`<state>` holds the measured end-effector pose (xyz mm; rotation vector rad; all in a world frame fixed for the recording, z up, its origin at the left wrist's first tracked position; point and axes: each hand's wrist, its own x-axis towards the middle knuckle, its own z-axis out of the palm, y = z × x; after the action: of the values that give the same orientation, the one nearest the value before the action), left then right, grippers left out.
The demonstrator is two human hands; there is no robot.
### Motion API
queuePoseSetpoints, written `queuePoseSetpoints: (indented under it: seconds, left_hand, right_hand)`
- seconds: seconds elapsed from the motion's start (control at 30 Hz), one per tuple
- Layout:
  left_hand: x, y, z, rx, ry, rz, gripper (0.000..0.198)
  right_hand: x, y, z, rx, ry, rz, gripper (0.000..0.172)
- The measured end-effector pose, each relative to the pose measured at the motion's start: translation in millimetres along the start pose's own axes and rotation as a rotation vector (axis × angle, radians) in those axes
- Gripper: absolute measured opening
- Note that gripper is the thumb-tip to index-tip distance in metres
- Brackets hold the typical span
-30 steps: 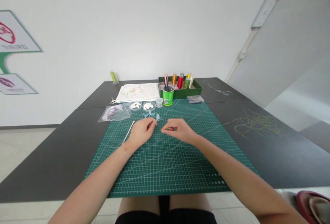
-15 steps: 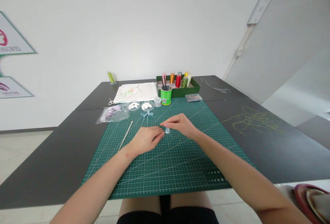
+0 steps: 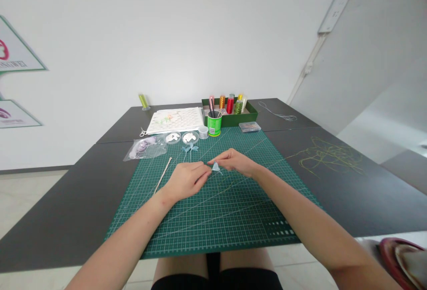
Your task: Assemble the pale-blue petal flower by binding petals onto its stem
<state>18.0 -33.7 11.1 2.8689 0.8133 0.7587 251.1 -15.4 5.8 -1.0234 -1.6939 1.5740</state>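
A small light-blue petal-shaped piece (image 3: pixel 216 167), like a thread flower, sits between my two hands over the cutting mat. My left hand (image 3: pixel 189 179) is closed in a pinch at its left side, thumb and forefinger at its lower end. Just above and to the right, my right hand (image 3: pixel 235 162) has its fingertips pressed together near the petal; what they hold, if anything, is too small to make out. Behind my left hand lie two finished-looking light-blue flowers (image 3: pixel 191 147) with thin stems. A slim silvery rod (image 3: pixel 163 175) rests left of that hand.
Beneath everything spreads the green cutting mat (image 3: pixel 220 219). Farther back stand a green can (image 3: pixel 214 125) with tools, a box of thread spools (image 3: pixel 248 116), dishes of white pieces (image 3: pixel 190 137), a plastic bag (image 3: pixel 145 147) and white sheets (image 3: pixel 175 120). Tangled green thread (image 3: pixel 330 156) lies right.
The blue petal piece has turned and now shows more upright between the fingers. My right hand has shifted slightly left and my left fingers have moved a little.
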Motion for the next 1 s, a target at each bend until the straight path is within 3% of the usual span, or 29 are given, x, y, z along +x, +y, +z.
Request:
queuePoseSetpoints:
  seconds: [0.13, 0.23, 0.4, 0.53, 0.63, 0.73, 0.83, 0.9, 1.0]
  left_hand:
    - [-0.6, 0.0, -3.1, 0.082, 0.051, 0.025, 0.032]
    - [-0.8, -0.2, -3.0, 0.123, 0.114, 0.012, 0.031]
    - [2.5, 3.3, 4.3, -0.178, 0.301, -0.215, 0.029]
    - [7.4, 4.5, 4.3, -0.44, 0.384, -0.43, 0.032]
    - [9.4, 2.2, 1.3, -0.545, 0.432, -0.523, 0.034]
    - [9.7, 0.2, 0.4, -0.59, 0.456, -0.545, 0.034]
    - [9.3, 0.2, 2.3, -0.598, 0.446, -0.53, 0.033]
    - [9.1, 1.1, 3.8, -0.605, 0.447, -0.513, 0.033]
    - [9.1, 2.2, 4.9, -0.626, 0.464, -0.499, 0.031]
  right_hand:
    - [-2.2, -2.2, -1.4, -0.054, -0.173, 0.005, 0.036]
    - [-3.2, -3.9, -0.1, -0.067, -0.202, -0.007, 0.037]
    - [-1.9, -1.3, 11.2, 0.079, -0.153, -0.024, 0.042]
    - [2.1, 4.5, 19.3, 0.29, -0.049, -0.084, 0.036]
    - [6.1, 7.7, 15.8, 0.325, 0.059, -0.114, 0.032]
    - [10.1, 11.2, 8.0, 0.092, 0.214, -0.075, 0.036]
    - [11.3, 13.8, 5.0, -0.334, 0.387, -0.004, 0.034]
    - [10.2, 13.0, 7.0, -0.57, 0.557, -0.041, 0.029]
    - [8.2, 8.7, 11.5, -0.6, 0.734, -0.102, 0.024]
